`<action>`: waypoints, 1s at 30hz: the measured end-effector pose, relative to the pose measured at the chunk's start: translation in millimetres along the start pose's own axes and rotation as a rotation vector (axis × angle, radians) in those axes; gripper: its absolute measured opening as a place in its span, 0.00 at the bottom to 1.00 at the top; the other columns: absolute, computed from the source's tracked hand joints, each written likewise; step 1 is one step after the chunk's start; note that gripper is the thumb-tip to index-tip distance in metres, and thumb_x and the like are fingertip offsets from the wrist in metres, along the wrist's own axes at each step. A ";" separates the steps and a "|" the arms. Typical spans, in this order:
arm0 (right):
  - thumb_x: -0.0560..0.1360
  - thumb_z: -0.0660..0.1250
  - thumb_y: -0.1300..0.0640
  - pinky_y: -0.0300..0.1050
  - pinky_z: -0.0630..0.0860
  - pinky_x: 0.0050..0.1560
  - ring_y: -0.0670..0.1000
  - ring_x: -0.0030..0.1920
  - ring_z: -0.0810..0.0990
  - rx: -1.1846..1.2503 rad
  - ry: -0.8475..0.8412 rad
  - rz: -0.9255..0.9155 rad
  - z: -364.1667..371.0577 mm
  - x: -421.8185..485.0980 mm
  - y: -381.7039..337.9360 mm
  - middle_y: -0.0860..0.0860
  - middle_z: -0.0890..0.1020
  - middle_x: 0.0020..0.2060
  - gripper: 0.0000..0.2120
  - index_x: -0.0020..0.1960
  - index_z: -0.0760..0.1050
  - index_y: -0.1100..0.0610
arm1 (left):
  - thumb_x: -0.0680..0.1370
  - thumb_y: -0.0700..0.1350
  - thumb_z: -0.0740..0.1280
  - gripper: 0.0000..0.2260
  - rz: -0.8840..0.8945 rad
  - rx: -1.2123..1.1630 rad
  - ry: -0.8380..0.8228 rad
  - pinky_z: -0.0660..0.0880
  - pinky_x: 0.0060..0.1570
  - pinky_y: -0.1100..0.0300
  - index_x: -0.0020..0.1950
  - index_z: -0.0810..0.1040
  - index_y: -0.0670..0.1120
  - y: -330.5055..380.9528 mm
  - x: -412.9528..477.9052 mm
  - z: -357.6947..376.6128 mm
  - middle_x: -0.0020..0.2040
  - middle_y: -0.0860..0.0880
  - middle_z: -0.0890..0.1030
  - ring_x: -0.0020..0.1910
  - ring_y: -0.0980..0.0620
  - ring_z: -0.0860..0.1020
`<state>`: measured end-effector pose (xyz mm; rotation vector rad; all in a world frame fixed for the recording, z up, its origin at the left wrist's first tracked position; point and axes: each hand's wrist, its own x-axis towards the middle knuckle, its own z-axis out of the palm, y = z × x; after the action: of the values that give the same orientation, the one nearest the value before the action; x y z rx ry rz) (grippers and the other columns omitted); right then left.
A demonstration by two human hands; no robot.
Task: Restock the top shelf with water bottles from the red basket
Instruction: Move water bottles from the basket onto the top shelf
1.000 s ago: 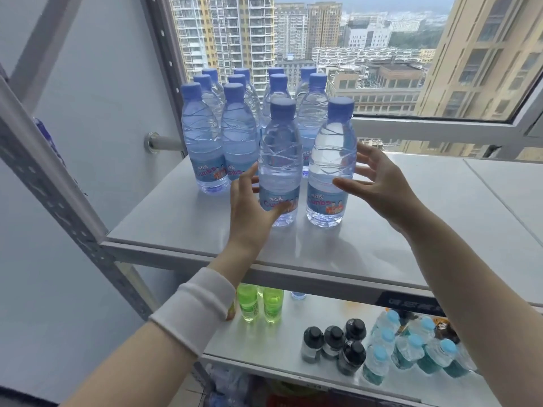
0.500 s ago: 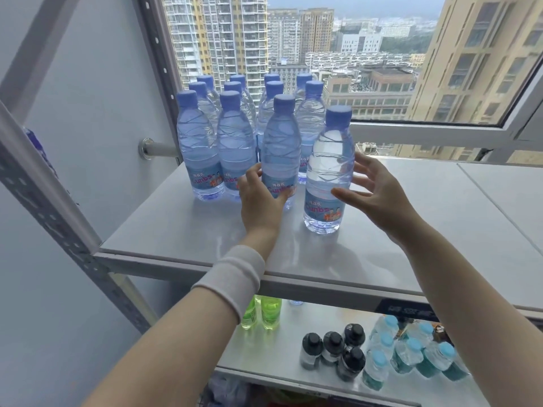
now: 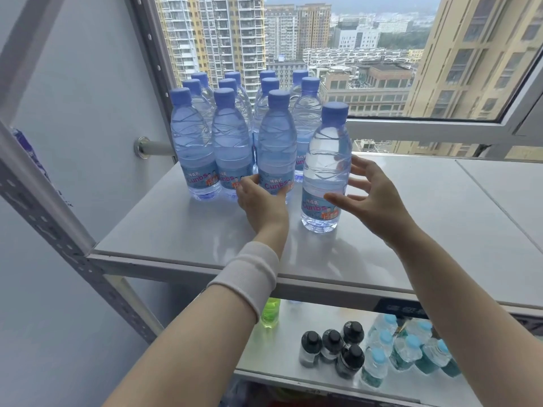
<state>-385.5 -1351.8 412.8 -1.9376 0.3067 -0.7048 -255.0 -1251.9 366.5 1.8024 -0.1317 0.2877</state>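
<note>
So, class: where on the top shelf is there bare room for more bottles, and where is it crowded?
Bare: the right half of the shelf, between the lone front bottle and the window frame; the strip before the bottle cluster. Crowded: that cluster, back left.

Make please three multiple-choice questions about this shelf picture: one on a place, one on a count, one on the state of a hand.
1. Where does the lone bottle stand? A. on the floor; B. on the top shelf, right of the grouped bottles; C. on the window ledge.
2. How many black-capped bottles are on the lower shelf? A. two; B. four; C. seven.
3. How is the right hand? A. a fist; B. gripping a cap; C. open, fingers spread.
Key: 1 B, it stands apart, right of the front bottle that the left hand grips; 2 B, four black caps show; 3 C, its fingers are straight and apart beside the lone bottle.
</note>
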 end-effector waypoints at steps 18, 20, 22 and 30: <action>0.65 0.76 0.59 0.24 0.74 0.39 0.49 0.59 0.73 -0.001 0.035 0.000 5.6 -1.2 12.1 0.48 0.72 0.60 0.37 0.70 0.63 0.56 | 0.68 0.42 0.75 0.20 -0.103 -0.052 0.100 0.64 0.56 0.59 0.55 0.73 0.38 3.2 6.5 15.3 0.58 0.41 0.75 0.61 0.43 0.70; 0.64 0.76 0.58 0.24 0.74 0.39 0.48 0.58 0.73 -0.018 0.034 -0.002 5.8 -1.4 14.5 0.49 0.72 0.62 0.38 0.70 0.63 0.56 | 0.67 0.42 0.75 0.20 -0.097 -0.038 0.088 0.64 0.56 0.59 0.55 0.73 0.38 3.2 7.4 14.2 0.57 0.41 0.76 0.60 0.43 0.70; 0.64 0.76 0.58 0.25 0.74 0.40 0.47 0.58 0.73 -0.033 0.046 0.001 7.0 -1.8 16.2 0.51 0.72 0.64 0.38 0.70 0.63 0.56 | 0.68 0.42 0.75 0.20 -0.090 -0.028 0.069 0.63 0.56 0.60 0.54 0.73 0.38 2.5 7.4 12.8 0.57 0.41 0.76 0.60 0.43 0.70; 0.60 0.79 0.50 0.49 0.74 0.59 0.51 0.58 0.74 -0.247 0.228 0.050 26.1 -12.9 26.9 0.56 0.71 0.61 0.44 0.70 0.63 0.59 | 0.70 0.44 0.73 0.20 0.102 0.134 -0.154 0.68 0.61 0.55 0.60 0.73 0.42 -1.1 -12.2 -27.0 0.57 0.43 0.74 0.58 0.44 0.72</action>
<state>-377.7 -1338.5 376.3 -2.0743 0.6056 -0.8910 -269.8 -1226.3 368.3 1.9539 -0.3195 0.2343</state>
